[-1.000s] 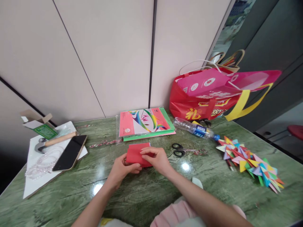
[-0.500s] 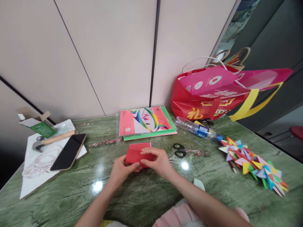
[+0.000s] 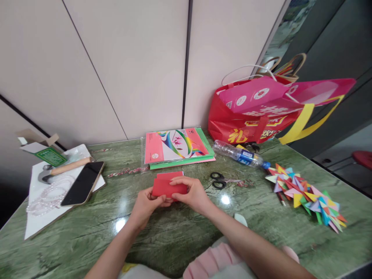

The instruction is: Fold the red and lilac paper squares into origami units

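A folded sheet of red paper [image 3: 167, 185] is held just above the green marble table [image 3: 87, 232], in front of me at the centre. My left hand [image 3: 146, 204] pinches its lower left edge from below. My right hand [image 3: 190, 194] grips its right side, with fingers laid over the top fold. Both hands are closed on the paper. Part of the sheet's lower edge is hidden behind my fingers.
A pack of coloured paper [image 3: 177, 148] lies behind the sheet, black scissors [image 3: 218, 180] and a plastic bottle [image 3: 238, 154] to its right. Folded coloured paper pieces [image 3: 305, 195] sit far right. Red and pink bags [image 3: 267, 108] stand behind. A phone [image 3: 83, 183], hammer [image 3: 62, 169] and beads [image 3: 49, 195] rest on a white board at left.
Both hands stay on the red paper, which has been folded narrower and shifted slightly towards me. The view has moved a little.
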Motion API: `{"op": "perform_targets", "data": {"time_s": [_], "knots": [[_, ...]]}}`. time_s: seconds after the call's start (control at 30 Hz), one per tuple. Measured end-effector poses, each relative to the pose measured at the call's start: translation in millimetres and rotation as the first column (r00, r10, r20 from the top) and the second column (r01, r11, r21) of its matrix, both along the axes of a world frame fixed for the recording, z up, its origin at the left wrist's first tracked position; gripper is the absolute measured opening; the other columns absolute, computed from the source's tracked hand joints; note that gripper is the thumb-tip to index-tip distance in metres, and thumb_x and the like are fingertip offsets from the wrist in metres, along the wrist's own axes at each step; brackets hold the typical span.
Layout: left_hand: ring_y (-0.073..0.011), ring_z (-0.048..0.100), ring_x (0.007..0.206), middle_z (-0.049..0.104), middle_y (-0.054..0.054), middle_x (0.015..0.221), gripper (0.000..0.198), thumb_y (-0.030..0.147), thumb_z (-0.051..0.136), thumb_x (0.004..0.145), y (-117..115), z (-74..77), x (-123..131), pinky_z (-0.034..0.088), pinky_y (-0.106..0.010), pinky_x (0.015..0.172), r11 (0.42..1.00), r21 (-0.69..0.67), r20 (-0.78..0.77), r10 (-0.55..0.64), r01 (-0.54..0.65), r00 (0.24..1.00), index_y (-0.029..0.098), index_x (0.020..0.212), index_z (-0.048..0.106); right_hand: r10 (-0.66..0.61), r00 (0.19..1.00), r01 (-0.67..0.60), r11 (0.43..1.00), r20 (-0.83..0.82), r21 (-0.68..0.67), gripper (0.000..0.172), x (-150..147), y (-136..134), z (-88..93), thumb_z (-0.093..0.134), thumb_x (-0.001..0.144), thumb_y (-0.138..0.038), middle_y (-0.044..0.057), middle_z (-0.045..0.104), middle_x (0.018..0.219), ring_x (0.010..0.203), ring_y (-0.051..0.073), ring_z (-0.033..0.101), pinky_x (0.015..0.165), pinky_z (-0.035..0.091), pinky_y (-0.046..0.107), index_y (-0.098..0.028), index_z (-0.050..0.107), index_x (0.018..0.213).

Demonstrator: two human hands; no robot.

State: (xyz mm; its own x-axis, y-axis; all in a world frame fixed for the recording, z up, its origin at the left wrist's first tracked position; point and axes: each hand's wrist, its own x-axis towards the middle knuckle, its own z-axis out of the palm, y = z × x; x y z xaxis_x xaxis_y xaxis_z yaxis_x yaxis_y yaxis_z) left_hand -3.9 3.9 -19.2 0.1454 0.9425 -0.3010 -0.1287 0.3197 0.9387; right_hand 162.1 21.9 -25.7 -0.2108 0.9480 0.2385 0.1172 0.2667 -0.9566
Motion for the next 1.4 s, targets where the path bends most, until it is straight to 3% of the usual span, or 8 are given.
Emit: {"op": "perform_targets", "data": {"time_s": [0.4, 0.47, 0.53, 0.6, 0.7, 0.97, 1.23, 1.4], "knots": [[-0.0248, 0.067, 0.069, 0.070, -0.007, 0.063, 0.018, 0.026, 0.060, 0.059, 19.5, 15.5, -35.5, 0.052, -0.038, 0.069, 0.996, 0.082, -0.260, 0.061, -0.041, 0.964, 0.014, 0.072, 0.060, -0.014, 1.000, 0.015, 1.000, 0.027, -0.019, 0.029, 5.8, 8.2, 0.6, 0.069, 0.056, -0.012, 0.006, 0.067, 0.097, 0.094, 0.021, 0.061, 0.088, 0.042, 0.035, -0.018, 0.068, 0.084], [-0.0253, 0.066, 0.075, 0.071, -0.010, 0.075, 0.017, 0.024, 0.054, 0.062, 30.0, 14.5, -59.9, 0.049, -0.038, 0.073, 0.927, 0.314, -0.541, 0.352, -0.205, 0.763, 0.014, 0.074, 0.059, -0.041, 0.998, 0.042, 0.999, 0.041, -0.019, 0.029, 6.6, 10.1, -1.0, 0.069, 0.056, -0.012, 0.007, 0.067, 0.097, 0.095, 0.021, 0.060, 0.090, 0.041, 0.036, -0.018, 0.068, 0.084], [-0.0266, 0.063, 0.085, 0.068, -0.013, 0.091, 0.026, 0.023, 0.047, 0.068, 39.7, 12.8, -89.0, 0.044, -0.040, 0.080, 0.775, 0.587, -0.686, 0.629, -0.232, 0.366, 0.014, 0.089, 0.060, -0.064, 0.997, 0.065, 0.998, 0.042, -0.021, 0.029, 5.9, 12.0, -2.4, 0.069, 0.057, -0.012, 0.007, 0.067, 0.098, 0.096, 0.022, 0.060, 0.091, 0.040, 0.036, -0.018, 0.067, 0.085], [-0.0332, 0.057, 0.095, 0.062, -0.020, 0.102, 0.038, 0.027, 0.044, 0.074, 46.5, 10.3, -117.3, 0.040, -0.046, 0.082, 0.731, 0.659, -0.736, 0.675, -0.179, 0.046, 0.009, 0.106, 0.053, -0.066, 0.997, 0.067, 0.997, 0.030, -0.026, 0.028, 3.5, 13.8, -3.5, 0.069, 0.057, -0.013, 0.007, 0.067, 0.098, 0.096, 0.022, 0.060, 0.091, 0.041, 0.037, -0.018, 0.067, 0.085], [-0.0457, 0.041, 0.109, 0.051, -0.030, 0.112, 0.050, 0.039, 0.044, 0.077, 50.9, 5.6, -149.0, 0.033, -0.056, 0.077, 0.787, 0.593, -0.803, 0.563, -0.168, -0.197, 0.004, 0.112, 0.045, -0.055, 0.998, 0.055, 0.997, -0.002, -0.045, 0.028, -1.6, 15.8, -3.8, 0.069, 0.056, -0.013, 0.006, 0.068, 0.097, 0.093, 0.021, 0.061, 0.089, 0.042, 0.036, -0.018, 0.068, 0.084], [-0.0448, 0.043, 0.105, 0.049, -0.031, 0.112, 0.063, 0.054, 0.032, 0.079, 57.5, -5.6, -176.2, 0.031, -0.058, 0.075, 0.909, 0.361, -0.917, 0.306, -0.210, -0.255, 0.004, 0.117, 0.036, -0.028, 0.999, 0.024, 0.990, -0.030, -0.137, 0.027, -13.6, 13.0, 3.0, 0.069, 0.056, -0.014, 0.005, 0.069, 0.094, 0.089, 0.021, 0.063, 0.085, 0.045, 0.035, -0.018, 0.068, 0.083], [-0.0401, 0.048, 0.101, 0.055, -0.030, 0.104, 0.068, 0.057, 0.035, 0.076, 51.6, -10.4, -176.1, 0.028, -0.052, 0.082, 0.895, 0.416, -0.849, 0.319, -0.160, -0.421, -0.002, 0.110, 0.038, 0.006, 0.996, -0.020, 0.987, -0.085, -0.159, 0.029, -28.4, 6.9, 11.2, 0.069, 0.055, -0.011, 0.005, 0.068, 0.097, 0.093, 0.021, 0.061, 0.087, 0.044, 0.034, -0.018, 0.068, 0.083], [-0.0426, 0.050, 0.096, 0.057, -0.033, 0.097, 0.075, 0.057, 0.047, 0.067, 54.4, -6.6, -179.4, 0.020, -0.054, 0.089, 0.905, 0.366, -0.876, 0.258, -0.215, -0.407, -0.007, 0.104, 0.039, 0.018, 0.998, -0.026, 0.991, -0.061, -0.132, 0.029, -29.2, 5.0, 11.1, 0.068, 0.055, -0.010, 0.005, 0.068, 0.096, 0.093, 0.021, 0.061, 0.087, 0.044, 0.033, -0.018, 0.068, 0.084]]}}
